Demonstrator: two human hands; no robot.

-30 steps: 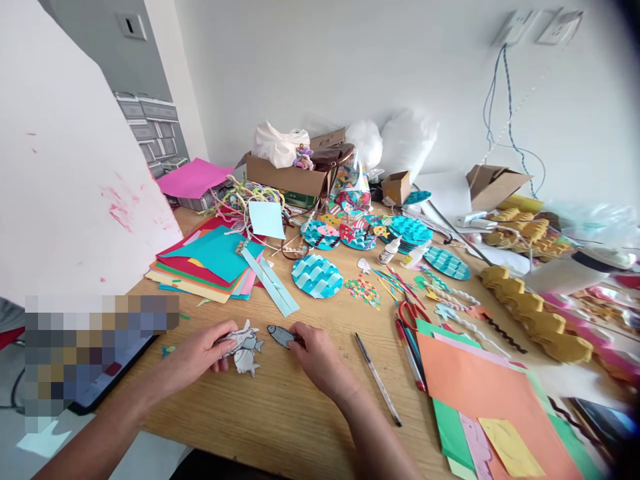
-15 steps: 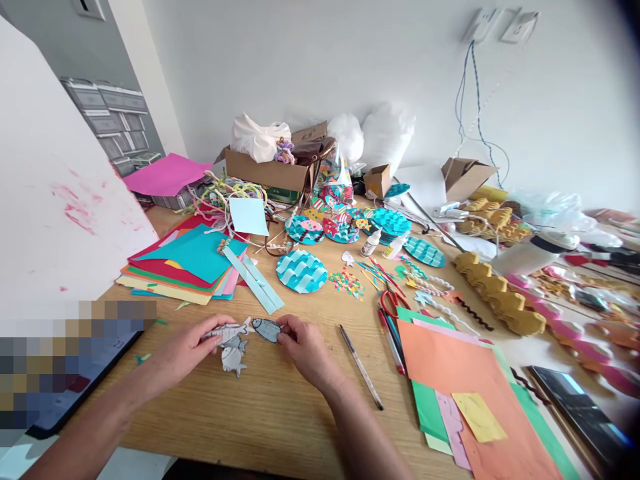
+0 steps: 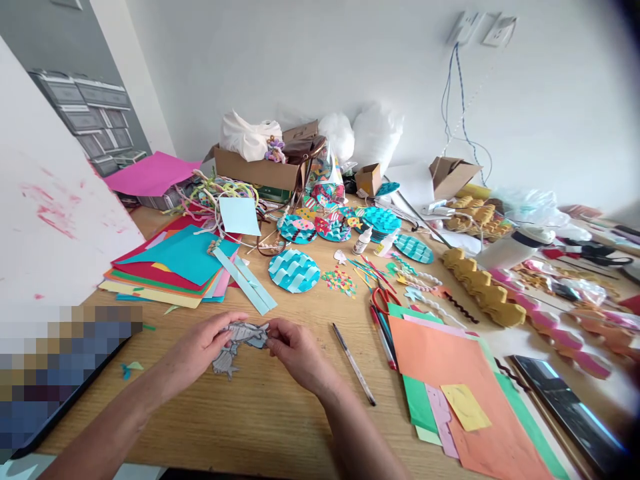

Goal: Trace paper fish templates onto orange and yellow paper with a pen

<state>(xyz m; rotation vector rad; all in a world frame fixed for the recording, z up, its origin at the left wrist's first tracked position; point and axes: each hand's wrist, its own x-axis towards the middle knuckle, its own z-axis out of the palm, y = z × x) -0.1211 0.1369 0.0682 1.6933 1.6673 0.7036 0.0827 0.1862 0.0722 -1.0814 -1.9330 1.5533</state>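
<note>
Both my hands meet near the front edge of a wooden table (image 3: 280, 420). My left hand (image 3: 200, 348) pinches a small bunch of grey paper fish cut-outs (image 3: 234, 343). My right hand (image 3: 295, 350) pinches another grey-blue paper fish (image 3: 256, 335) and lays it against that bunch, so the pieces overlap between my fingertips. One fish tail hangs down below my left hand onto the table.
A pen (image 3: 354, 364) lies right of my right hand. Orange and green paper sheets (image 3: 450, 373), red scissors (image 3: 380, 303), a coloured paper stack (image 3: 175, 267), blue woven paper discs (image 3: 294, 271), cardboard boxes (image 3: 257, 170), yellow egg-carton strips (image 3: 480, 287) and a tablet (image 3: 45, 393) crowd the table.
My right hand has brought its fish leftwards onto the bunch held in my left hand. The view has shifted right and slightly down.
</note>
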